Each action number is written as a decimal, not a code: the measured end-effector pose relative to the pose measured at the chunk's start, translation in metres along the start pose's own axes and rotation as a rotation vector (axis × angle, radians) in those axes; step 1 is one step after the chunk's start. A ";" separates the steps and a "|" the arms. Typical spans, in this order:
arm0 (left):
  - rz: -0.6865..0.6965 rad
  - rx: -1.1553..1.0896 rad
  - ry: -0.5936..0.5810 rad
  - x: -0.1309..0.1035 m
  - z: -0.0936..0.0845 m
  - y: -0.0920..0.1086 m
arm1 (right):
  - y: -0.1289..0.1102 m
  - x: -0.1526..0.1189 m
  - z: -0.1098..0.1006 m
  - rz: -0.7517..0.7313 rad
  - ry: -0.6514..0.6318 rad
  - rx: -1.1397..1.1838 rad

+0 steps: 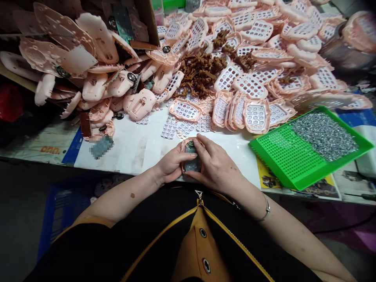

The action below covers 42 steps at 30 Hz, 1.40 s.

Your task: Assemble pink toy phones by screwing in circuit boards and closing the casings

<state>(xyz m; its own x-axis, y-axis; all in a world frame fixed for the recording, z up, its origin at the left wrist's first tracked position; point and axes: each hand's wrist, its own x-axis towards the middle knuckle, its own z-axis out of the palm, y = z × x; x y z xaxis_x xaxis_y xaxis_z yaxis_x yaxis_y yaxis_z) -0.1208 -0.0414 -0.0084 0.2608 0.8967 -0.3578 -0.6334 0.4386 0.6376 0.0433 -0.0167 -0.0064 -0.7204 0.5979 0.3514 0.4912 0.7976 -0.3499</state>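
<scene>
Close to the table's front edge, a pink plastic shell with a dark circuit board inside it is held between both hands. My left hand grips its left side, thumb lying across the board. On the right side, my right hand wraps round it, its fingers at the upper edge and its thumb low down. Just beyond the hands lie white button sheets and a pink shell with a grid of holes.
Pink shells with wired parts heap up at left, by a cardboard box. Gridded shells and brown pieces pile behind. A green tray of metal screws stands right. A blurred grey piece lies left.
</scene>
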 end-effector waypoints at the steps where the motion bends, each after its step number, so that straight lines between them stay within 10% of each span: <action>1: -0.001 -0.010 0.011 0.001 0.000 -0.001 | 0.001 0.000 0.000 0.012 -0.024 0.018; 42: -0.117 0.145 0.102 0.007 0.004 0.006 | 0.039 0.000 0.001 0.204 -0.113 0.505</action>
<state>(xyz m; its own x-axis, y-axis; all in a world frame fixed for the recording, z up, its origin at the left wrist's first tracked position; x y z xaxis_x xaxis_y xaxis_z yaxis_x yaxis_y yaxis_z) -0.1203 -0.0323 -0.0042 0.2469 0.8316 -0.4975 -0.4893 0.5501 0.6768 0.0624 0.0147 -0.0208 -0.6973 0.7015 0.1471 0.3503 0.5126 -0.7839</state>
